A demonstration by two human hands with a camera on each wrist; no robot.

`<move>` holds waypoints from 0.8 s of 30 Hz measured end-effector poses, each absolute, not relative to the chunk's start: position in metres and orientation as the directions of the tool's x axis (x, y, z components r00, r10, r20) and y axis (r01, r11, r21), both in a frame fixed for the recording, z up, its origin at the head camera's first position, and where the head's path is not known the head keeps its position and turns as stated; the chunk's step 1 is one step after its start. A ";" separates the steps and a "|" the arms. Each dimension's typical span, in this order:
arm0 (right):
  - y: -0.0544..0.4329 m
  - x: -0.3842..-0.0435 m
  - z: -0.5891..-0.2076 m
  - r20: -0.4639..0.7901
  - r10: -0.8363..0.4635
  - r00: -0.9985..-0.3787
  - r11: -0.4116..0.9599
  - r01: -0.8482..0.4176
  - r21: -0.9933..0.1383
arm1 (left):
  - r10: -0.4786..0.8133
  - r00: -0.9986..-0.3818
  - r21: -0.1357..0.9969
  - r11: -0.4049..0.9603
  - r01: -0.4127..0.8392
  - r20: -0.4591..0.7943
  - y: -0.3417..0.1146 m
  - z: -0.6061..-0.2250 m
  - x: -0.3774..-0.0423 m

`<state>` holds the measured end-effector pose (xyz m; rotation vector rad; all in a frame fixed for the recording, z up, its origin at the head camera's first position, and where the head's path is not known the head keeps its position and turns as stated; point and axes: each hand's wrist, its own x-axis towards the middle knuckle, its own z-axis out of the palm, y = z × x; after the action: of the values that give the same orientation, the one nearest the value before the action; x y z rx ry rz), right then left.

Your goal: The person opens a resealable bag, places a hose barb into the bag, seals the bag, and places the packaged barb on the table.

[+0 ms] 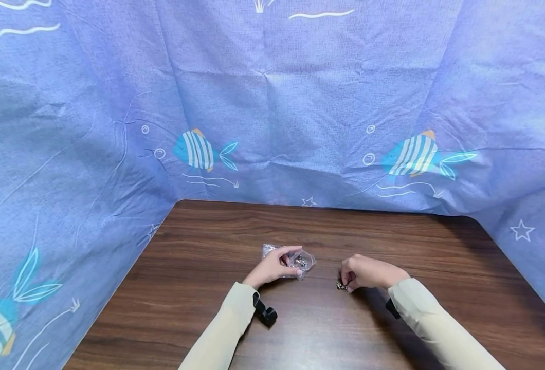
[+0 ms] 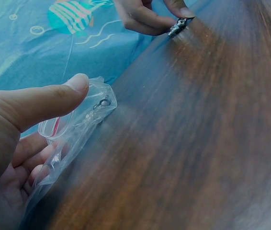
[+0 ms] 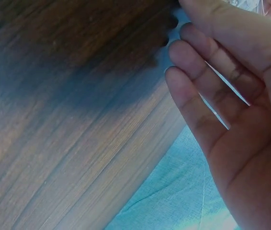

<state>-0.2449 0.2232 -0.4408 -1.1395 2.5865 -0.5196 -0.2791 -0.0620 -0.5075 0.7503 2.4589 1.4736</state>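
Observation:
A clear plastic zip bag (image 1: 306, 261) with a few small shiny metal pieces (image 2: 104, 102) inside is gripped by my left hand (image 1: 276, 266). The thumb lies along the bag's mouth and the curled fingers support it from the other side. To the right, my right hand (image 1: 367, 272) reaches down to a small pile of metal pieces (image 1: 341, 285) on the table. In the left wrist view, its thumb and finger pinch at these pieces (image 2: 177, 28). Their exact kind is too small to tell. The right wrist view leaves the fingertips' contact out of sight.
Both hands work over a brown wood-grain table (image 1: 235, 221). A blue cloth (image 1: 263, 113) printed with fish hangs behind the table and along its sides. Black straps with small devices (image 1: 265, 313) sit at the wrists.

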 end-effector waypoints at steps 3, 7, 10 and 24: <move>0.224 -0.245 -0.441 -0.087 -0.756 -0.649 0.618 -0.664 -0.422 | 0.505 -0.857 0.864 0.381 0.328 0.103 -0.062 -0.507 -0.280; 0.223 -0.246 -0.440 -0.075 -0.767 -0.637 0.608 -0.684 -0.404 | 0.503 -0.858 0.867 0.379 0.325 0.101 -0.062 -0.507 -0.280; 0.223 -0.247 -0.440 -0.072 -0.769 -0.635 0.608 -0.693 -0.387 | 0.503 -0.859 0.866 0.381 0.323 0.099 -0.062 -0.507 -0.280; 0.215 -0.246 -0.430 -0.101 -0.752 -0.652 0.633 -0.670 -0.388 | 0.514 -0.852 0.861 0.388 0.330 0.095 -0.064 -0.503 -0.279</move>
<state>-0.2460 0.2153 -0.4303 -1.1558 2.6032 -0.4657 -0.2792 -0.0636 -0.5033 0.7560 2.4559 1.4562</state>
